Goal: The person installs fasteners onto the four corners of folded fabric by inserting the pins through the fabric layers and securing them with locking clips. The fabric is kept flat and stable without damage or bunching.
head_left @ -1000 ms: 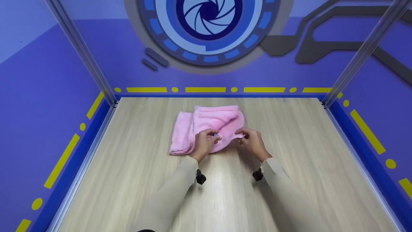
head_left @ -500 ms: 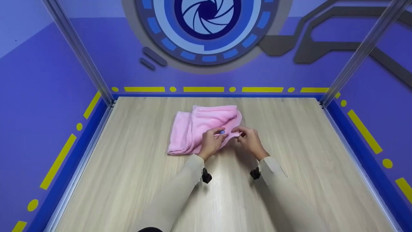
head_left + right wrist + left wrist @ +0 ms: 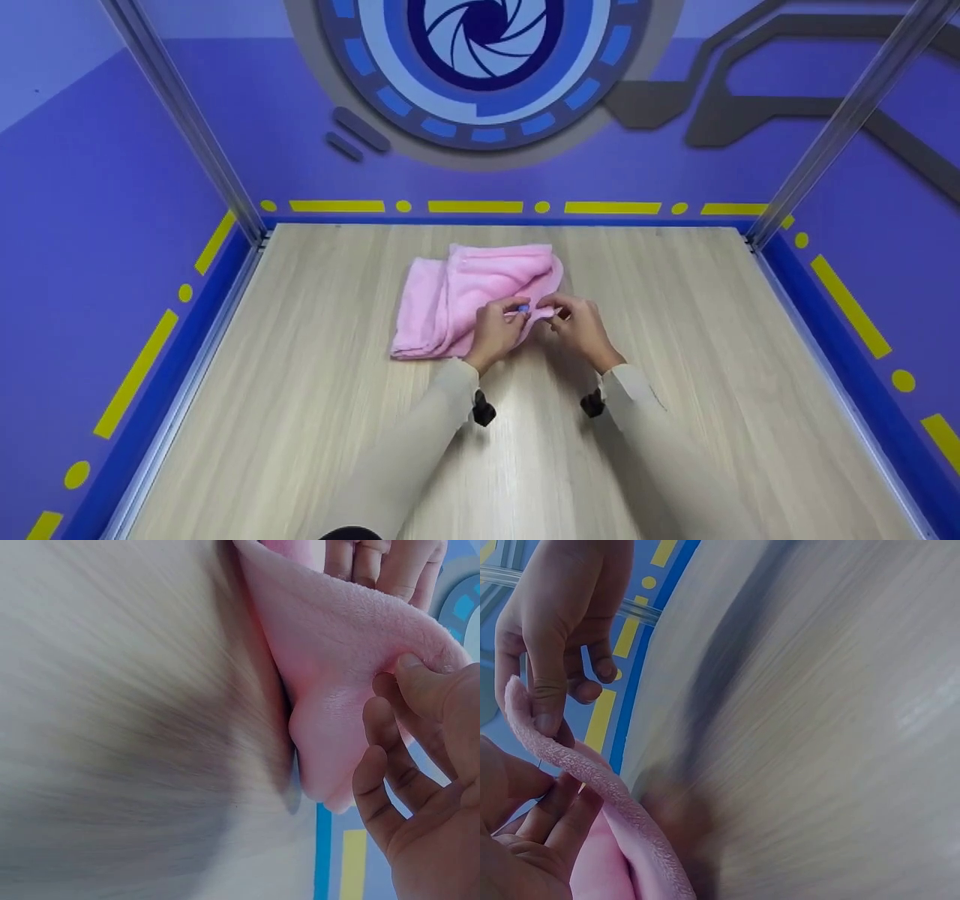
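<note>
A folded pink plush cloth (image 3: 487,281) lies toward the back middle of the tabletop. My right hand (image 3: 583,330) pinches its near right edge between thumb and fingers, lifting that edge off the table. Just left of it, my left hand (image 3: 495,330) is over the cloth and pinches a small blue thing (image 3: 523,308), mostly hidden by the fingers. In the left wrist view a thin dark line, perhaps a needle or pin (image 3: 540,763), shows between the left fingertips and the raised edge. The right wrist view shows the right thumb pressing the cloth's edge (image 3: 427,637).
A pale wood tabletop (image 3: 315,420) lies under the cloth and arms. Blue-purple panels (image 3: 600,176) with yellow marks stand at the back and both sides, joined by metal posts (image 3: 187,120). A black device (image 3: 484,409) hangs at the left wrist, and another at the right.
My left hand has moved right with the small blue thing, closer to the right hand and the raised edge. The right hand shifted slightly left, keeping its pinch on the cloth.
</note>
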### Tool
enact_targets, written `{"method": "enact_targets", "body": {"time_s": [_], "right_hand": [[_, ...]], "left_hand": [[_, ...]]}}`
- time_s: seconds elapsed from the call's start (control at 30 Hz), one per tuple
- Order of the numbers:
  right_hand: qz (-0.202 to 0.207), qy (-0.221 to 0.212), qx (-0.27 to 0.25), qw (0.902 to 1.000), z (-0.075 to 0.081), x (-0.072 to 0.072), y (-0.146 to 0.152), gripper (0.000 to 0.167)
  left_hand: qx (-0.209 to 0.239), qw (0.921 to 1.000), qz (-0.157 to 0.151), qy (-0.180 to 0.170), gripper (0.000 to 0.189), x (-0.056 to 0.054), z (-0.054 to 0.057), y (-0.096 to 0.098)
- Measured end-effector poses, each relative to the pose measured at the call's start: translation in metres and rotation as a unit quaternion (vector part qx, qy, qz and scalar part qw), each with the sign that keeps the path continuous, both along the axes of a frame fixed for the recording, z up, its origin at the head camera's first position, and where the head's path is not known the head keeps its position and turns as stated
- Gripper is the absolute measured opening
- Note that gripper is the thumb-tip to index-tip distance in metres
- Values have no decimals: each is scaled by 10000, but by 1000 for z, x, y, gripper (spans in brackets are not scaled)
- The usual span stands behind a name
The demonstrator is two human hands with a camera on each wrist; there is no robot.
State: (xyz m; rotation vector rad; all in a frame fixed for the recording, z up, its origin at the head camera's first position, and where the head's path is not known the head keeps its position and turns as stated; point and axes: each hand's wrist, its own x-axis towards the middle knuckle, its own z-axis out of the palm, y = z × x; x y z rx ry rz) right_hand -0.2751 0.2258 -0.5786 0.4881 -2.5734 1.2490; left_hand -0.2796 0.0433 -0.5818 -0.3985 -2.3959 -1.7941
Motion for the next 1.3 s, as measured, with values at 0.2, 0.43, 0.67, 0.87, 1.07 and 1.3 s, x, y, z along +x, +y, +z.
{"method": "enact_targets", "body": {"time_s": [0.2, 0.43, 0.67, 0.87, 1.07, 1.3], "right_hand": [[-19, 77, 36, 10000, -3, -1, 0, 18], [-82, -14, 54, 10000, -3, -1, 0, 21], [-37, 39, 100, 9999, -4, 0, 0, 19], [12, 29, 58, 10000, -4, 0, 1, 18], [31, 64, 47, 10000, -5, 0, 0, 21], [35, 17, 29, 10000, -5, 0, 0, 19]], "left_hand": [[-289, 9995, 82, 83, 20, 0, 0, 0], [-315, 9994, 121, 35, 20, 0, -2, 1], [-299, 9995, 110, 49, 20, 0, -3, 1], [-286, 9994, 111, 154, 20, 1, -4, 0], [-183, 9997, 58, 165, 20, 1, -5, 0], [-164, 9998, 80, 121, 19, 1, -5, 1]]}}
